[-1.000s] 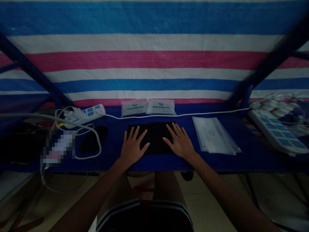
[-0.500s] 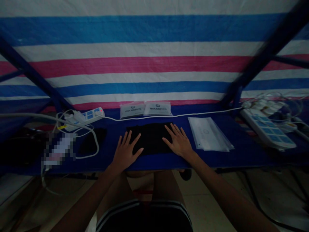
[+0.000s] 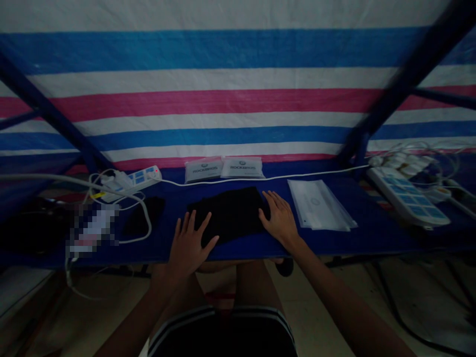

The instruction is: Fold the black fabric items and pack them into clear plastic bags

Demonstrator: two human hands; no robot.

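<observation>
A black piece of folded fabric [image 3: 232,213] lies flat on the blue surface in front of me; its exact kind is too dark to make out. My left hand [image 3: 191,240] rests on its left edge with the fingers spread. At the opposite edge, my right hand [image 3: 278,215] touches the cloth's right side, palm down, its thumb apart from the other fingers. Right of that hand lies a small stack of clear plastic zip bags [image 3: 318,203]. Behind the fabric, two filled ROCKBROS bags [image 3: 241,167] lean side by side.
A white power strip [image 3: 143,178] with plugs and looping cables is at the left, near a small black item [image 3: 143,215]. Another power strip [image 3: 409,196] with tangled cords lies at the right. A white cable crosses behind the fabric. Blue frame bars slant on both sides.
The black fabric has turned slightly, its left side coming nearer to me. My left hand has shifted left and toward me, and my right hand has slid outward to the cloth's edge.
</observation>
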